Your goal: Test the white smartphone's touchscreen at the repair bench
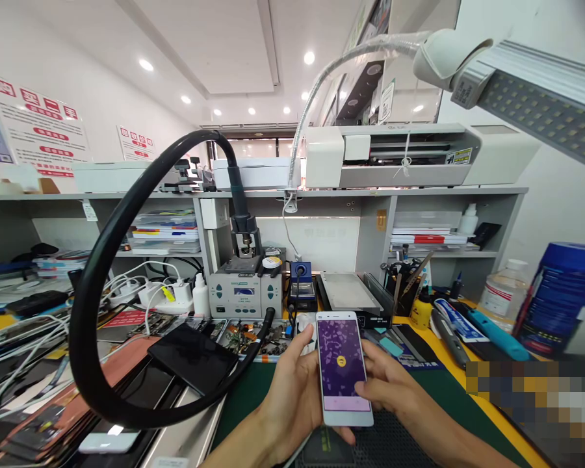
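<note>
A white smartphone (342, 383) stands upright before me, its lit screen showing a purple picture with a yellow round mark in the middle. My left hand (295, 383) grips it from the left and from behind, thumb along the left edge. Around the right edge curl the fingers of my right hand (390, 382), and its thumb lies at the lower right of the screen. Under the phone, a dark flat object (325, 448) with faint markings rests on the black ribbed mat (400, 445); my hands partly hide it.
A hot air station (246, 296) with a thick looping black hose (85, 312) stands ahead. Left lie a black screen panel (192, 357) and piled phone parts. A parts tray (244, 335) sits behind my hands. Bottles, tubes and a blue canister (558, 292) line the right; a lamp (541, 97) hangs above.
</note>
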A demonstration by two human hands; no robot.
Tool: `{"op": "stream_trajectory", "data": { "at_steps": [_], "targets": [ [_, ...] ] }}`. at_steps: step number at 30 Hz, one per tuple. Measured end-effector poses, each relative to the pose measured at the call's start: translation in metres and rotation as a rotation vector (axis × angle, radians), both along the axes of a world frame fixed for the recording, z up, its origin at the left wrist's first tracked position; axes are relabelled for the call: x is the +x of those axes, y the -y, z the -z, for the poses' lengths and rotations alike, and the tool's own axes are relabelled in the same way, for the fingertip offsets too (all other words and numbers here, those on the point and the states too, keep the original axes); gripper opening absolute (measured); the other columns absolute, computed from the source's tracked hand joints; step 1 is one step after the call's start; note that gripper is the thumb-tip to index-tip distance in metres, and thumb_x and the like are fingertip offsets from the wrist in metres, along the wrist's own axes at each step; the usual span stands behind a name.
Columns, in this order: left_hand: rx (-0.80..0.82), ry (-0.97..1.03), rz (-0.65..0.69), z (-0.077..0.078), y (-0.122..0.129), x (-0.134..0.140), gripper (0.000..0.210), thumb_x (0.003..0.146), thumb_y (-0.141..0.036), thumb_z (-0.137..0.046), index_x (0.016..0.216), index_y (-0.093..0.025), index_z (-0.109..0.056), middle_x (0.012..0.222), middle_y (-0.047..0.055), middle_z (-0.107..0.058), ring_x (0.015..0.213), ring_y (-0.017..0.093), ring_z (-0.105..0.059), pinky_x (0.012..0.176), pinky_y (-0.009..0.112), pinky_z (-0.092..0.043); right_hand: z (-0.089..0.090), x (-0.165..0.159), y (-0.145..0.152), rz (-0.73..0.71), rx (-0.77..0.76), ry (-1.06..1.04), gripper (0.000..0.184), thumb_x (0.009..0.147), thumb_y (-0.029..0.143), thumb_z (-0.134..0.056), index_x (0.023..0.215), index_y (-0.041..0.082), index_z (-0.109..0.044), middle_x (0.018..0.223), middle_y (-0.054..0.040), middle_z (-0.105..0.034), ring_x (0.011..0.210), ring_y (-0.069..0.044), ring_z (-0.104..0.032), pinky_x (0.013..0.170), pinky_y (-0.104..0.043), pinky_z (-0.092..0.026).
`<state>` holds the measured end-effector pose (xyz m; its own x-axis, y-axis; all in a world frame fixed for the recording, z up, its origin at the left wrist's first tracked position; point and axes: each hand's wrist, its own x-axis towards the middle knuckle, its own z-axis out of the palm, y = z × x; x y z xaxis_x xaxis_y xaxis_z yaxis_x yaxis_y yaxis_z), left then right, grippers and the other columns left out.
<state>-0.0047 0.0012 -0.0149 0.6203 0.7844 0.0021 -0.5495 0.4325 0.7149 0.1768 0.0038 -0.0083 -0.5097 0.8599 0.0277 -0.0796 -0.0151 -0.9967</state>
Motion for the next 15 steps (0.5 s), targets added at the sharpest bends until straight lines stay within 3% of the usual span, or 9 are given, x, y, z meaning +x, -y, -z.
{"op": "stream_trajectory", "data": {
  "at_steps": [7, 11, 15],
  "targets": [
    [-0.026, -0.034, -0.046, -0.0016, 0.0059, 0.0056, 0.075, 0.09, -0.072, -0.038, 0.115, -0.009, -0.068, 0.092, 0.014, -0.063, 0.072, 0.023, -0.065, 0.052, 0.031, -0.053, 0.0017, -0.0023, 0.0014, -0.06, 0.005, -0.057, 0.049, 0.08, 0.021, -0.062, 0.128, 0.026, -0.052, 0.089, 0.0005, -0.068, 0.067, -0.017, -0.066, 0.062, -0.028, -0.048],
    [-0.041, -0.052, -0.055, -0.0041, 0.0096, 0.0077, 0.075, 0.089, -0.073, -0.037, 0.113, -0.009, -0.068, 0.087, 0.013, -0.062, 0.073, 0.025, -0.066, 0.052, 0.03, -0.051, 0.0058, -0.0023, 0.0006, -0.112, 0.02, -0.094, 0.044, 0.083, 0.02, -0.061, 0.126, 0.024, -0.052, 0.085, 0.0007, -0.068, 0.063, -0.016, -0.066, 0.062, -0.028, -0.049],
    [-0.032, -0.048, -0.025, -0.0046, 0.0093, 0.0073, 0.077, 0.088, -0.075, -0.035, 0.115, -0.01, -0.066, 0.089, 0.014, -0.063, 0.075, 0.027, -0.066, 0.055, 0.03, -0.049, 0.006, -0.0022, 0.0005, -0.13, 0.02, -0.11, 0.05, 0.084, 0.021, -0.061, 0.132, 0.023, -0.048, 0.085, -0.0003, -0.069, 0.061, -0.016, -0.065, 0.061, -0.028, -0.048]
  ]
}}
